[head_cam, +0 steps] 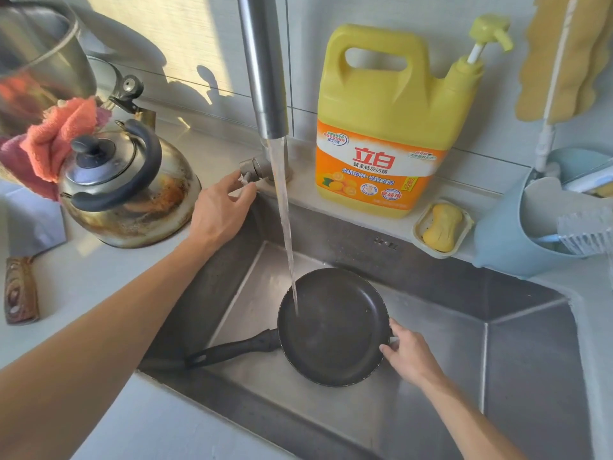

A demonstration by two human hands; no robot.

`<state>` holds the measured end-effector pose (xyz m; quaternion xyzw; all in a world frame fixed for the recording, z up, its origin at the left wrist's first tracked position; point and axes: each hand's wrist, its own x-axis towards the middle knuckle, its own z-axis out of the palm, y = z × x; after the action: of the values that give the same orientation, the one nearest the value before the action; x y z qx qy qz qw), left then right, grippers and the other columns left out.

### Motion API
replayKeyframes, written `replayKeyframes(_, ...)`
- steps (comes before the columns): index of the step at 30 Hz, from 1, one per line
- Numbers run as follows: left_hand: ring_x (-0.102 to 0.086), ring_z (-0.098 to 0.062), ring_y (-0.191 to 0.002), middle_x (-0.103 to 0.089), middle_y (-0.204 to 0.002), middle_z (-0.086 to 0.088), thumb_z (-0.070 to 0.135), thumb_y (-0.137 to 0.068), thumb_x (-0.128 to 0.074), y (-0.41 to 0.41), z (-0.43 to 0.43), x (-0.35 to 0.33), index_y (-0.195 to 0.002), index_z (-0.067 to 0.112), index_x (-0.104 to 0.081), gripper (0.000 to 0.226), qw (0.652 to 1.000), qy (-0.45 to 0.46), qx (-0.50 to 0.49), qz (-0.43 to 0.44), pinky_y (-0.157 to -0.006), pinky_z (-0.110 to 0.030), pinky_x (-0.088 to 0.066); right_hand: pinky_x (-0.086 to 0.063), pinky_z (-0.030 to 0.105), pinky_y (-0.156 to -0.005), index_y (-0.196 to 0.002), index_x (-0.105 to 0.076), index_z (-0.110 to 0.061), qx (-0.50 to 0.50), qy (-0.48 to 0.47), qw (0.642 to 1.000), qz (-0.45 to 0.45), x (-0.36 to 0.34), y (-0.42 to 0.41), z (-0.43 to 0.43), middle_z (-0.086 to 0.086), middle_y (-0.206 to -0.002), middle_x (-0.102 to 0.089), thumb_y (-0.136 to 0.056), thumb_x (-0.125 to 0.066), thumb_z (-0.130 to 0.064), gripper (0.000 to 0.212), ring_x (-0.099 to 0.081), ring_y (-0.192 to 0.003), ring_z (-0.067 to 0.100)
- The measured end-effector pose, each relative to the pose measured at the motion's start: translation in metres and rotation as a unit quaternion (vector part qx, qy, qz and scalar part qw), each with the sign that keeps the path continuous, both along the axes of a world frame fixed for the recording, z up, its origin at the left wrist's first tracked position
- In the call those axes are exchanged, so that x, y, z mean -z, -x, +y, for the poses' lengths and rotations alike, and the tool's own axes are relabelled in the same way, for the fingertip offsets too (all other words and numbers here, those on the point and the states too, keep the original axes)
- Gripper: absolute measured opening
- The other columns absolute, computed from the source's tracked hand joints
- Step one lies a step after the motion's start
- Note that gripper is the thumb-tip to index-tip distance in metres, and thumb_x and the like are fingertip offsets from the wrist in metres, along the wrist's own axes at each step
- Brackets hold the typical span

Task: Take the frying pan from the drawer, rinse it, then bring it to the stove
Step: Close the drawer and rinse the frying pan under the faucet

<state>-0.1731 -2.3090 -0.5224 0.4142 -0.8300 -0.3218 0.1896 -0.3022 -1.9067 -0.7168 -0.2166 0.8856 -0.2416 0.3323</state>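
A: While water [284, 207] runs from the faucet [263, 64], where does the frying pan [333, 327] sit?

B: It lies in the steel sink [517, 353], tilted, its black handle [232, 351] pointing toward the left wall. The stream lands on the pan's inner left side.

A: And the person's hands?

B: The right hand [409, 358] pinches the pan's right rim, thumb over the edge and fingers curled beneath. The left hand [220, 210] reaches to the tap lever [249, 171] at the faucet's base, fingers loosely closed around it.

A: What stands nearby?

B: A scorched kettle [129, 184] on the counter to the left (an orange cloth [59, 137] beside it), and a yellow detergent jug [388, 121] behind the sink.
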Motion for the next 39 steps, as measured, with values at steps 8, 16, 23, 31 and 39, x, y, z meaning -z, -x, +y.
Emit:
replayKeyframes(8, -0.077, -0.017, -0.094, -0.081, -0.114, 0.008, 0.060, -0.089, -0.057, -0.077, 0.084, 0.113, -0.137, 0.032, -0.070, 0.056, 0.978, 0.038, 0.138, -0.149, -0.089, -0.042, -0.063, -0.060, 0.038, -0.094, -0.150, -0.057, -0.045, 0.046, 0.028, 0.998, -0.036, -0.006, -0.008, 0.000, -0.012, -0.081, -0.080, -0.097, -0.070, -0.012, 0.064, -0.078, -0.094, 0.021)
replayKeyframes(16, -0.066, -0.037, -0.126, -0.070, -0.136, -0.016, 0.067, -0.097, -0.061, -0.072, 0.107, 0.165, -0.169, 0.028, -0.021, 0.091, 0.865, -0.103, 0.247, -0.425, -0.100, -0.043, -0.052, -0.066, 0.044, -0.087, -0.166, -0.038, -0.040, 0.065, 0.029, 0.995, -0.069, 0.004, -0.006, 0.003, -0.008, -0.077, -0.079, -0.099, -0.070, -0.019, 0.078, -0.076, -0.077, 0.017)
replayKeyframes(23, -0.068, -0.036, -0.118, -0.073, -0.130, -0.016, 0.049, -0.106, -0.057, -0.075, 0.111, 0.181, -0.154, 0.018, -0.042, 0.059, 0.860, -0.153, 0.213, -0.437, -0.098, -0.041, -0.053, -0.070, 0.042, -0.077, -0.166, -0.036, -0.044, 0.102, 0.059, 0.985, -0.125, 0.006, -0.005, 0.002, 0.001, -0.089, -0.083, -0.099, -0.070, -0.007, 0.083, -0.082, -0.079, 0.026)
replayKeyframes(31, -0.073, -0.034, -0.106, -0.080, -0.115, -0.010, 0.048, -0.093, -0.063, -0.066, 0.112, 0.151, -0.146, 0.031, -0.053, 0.057, 0.900, -0.139, 0.173, -0.376, -0.093, -0.040, -0.059, -0.066, 0.027, -0.079, -0.169, -0.033, -0.033, 0.135, 0.055, 0.978, -0.150, -0.021, -0.001, 0.005, 0.004, -0.087, -0.085, -0.094, -0.065, -0.003, 0.086, -0.084, -0.072, 0.020)
replayKeyframes(39, -0.070, -0.024, -0.089, -0.071, -0.100, 0.004, 0.061, -0.083, -0.058, -0.073, 0.115, 0.079, -0.138, 0.041, -0.060, 0.058, 0.905, -0.027, 0.148, -0.399, -0.085, -0.036, -0.062, -0.066, 0.040, -0.095, -0.169, -0.034, -0.030, 0.131, 0.083, 0.965, -0.211, -0.065, -0.007, 0.010, 0.003, -0.096, -0.087, -0.091, -0.063, -0.003, 0.088, -0.086, -0.086, 0.023)
